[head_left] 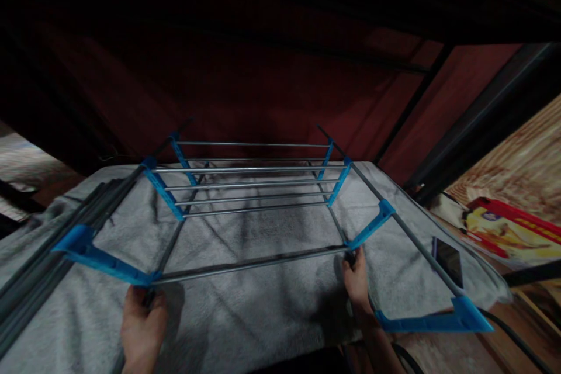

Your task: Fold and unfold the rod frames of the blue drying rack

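Observation:
A folding drying rack [249,187] of grey metal rods and blue plastic brackets lies spread over a grey fleece blanket [245,310]. My left hand [142,324] grips a grey leg rod just under the near-left blue bracket [103,260]. My right hand [357,277] is closed on the rod end below the near-right blue bracket [370,225]. A single near crossbar [249,265] runs between my two hands.
A dark phone [449,260] lies on the blanket to the right, beside the rack's right rail. A red and yellow printed package [508,228] sits on the wooden surface at far right. Dark metal bed-frame bars [477,111] and a red wall stand behind.

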The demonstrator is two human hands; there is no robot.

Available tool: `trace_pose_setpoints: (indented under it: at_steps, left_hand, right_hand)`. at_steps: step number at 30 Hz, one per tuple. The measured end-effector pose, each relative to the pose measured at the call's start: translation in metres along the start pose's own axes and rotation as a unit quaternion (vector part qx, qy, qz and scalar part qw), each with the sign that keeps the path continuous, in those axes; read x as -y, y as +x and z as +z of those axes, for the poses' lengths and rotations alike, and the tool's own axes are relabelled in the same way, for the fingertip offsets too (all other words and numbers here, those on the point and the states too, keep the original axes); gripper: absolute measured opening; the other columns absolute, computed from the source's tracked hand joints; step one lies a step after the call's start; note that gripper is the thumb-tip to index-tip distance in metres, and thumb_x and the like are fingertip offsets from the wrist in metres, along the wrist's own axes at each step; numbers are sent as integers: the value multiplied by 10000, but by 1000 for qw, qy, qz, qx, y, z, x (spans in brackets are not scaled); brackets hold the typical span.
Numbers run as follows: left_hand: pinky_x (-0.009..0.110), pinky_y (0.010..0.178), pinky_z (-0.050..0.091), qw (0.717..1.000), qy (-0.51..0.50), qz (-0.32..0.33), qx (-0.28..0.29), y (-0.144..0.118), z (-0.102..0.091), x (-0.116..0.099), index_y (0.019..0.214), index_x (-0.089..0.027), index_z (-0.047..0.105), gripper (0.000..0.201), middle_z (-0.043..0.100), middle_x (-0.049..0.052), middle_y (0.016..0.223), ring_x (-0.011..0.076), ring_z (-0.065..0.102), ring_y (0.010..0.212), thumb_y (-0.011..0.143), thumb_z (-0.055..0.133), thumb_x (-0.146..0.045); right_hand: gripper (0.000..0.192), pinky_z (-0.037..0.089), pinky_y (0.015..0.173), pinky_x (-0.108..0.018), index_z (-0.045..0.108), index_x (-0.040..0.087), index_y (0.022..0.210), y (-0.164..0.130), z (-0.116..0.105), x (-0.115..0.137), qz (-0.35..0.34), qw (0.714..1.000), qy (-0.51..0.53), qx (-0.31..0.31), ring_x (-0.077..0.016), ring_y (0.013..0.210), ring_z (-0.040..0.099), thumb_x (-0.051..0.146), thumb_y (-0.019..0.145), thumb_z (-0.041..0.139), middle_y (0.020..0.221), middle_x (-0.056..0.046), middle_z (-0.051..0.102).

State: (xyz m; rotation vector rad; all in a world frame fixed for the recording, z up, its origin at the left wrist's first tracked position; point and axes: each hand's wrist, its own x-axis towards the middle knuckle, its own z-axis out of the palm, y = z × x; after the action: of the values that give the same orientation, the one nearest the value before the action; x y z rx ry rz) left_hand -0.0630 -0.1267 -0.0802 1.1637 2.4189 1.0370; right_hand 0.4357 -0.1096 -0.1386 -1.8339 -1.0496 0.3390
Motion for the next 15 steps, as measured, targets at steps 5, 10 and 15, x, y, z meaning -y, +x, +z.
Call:
trace_pose_setpoints:
  at_steps: [5,10,15]
  left_hand:
    - [465,949,568,999,-52,-8,0,-3,-2,-2,1323,-189,543,473,699,135,1172,356,698,1101,865,493,-299]
    - [440,1030,555,996,-82,14,-5,-10,0,-7,1332,-137,552,447,690,154,1237,341,670,1188,894,518,-215]
    - [446,1128,515,997,-60,-7,-46,-18,6,-9,1467,-32,459,575,601,242,1407,337,633,1280,917,540,-177]
  right_hand:
    - [822,318,1233,-554,321,79,1565,-10,1,-6,-39,999,-22,6,-406,1492,390,458,853,482,1599,-259,418]
    - [852,279,1249,-586,251,111,1618,-30,10,-6,-60,998,-19,2,-416,1524,329,493,894,489,1618,-245,354]
    - [772,399,1194,-570,338,170,1602,-64,32,-2,-76,995,6,71,-426,1523,340,519,927,479,1655,-215,273]
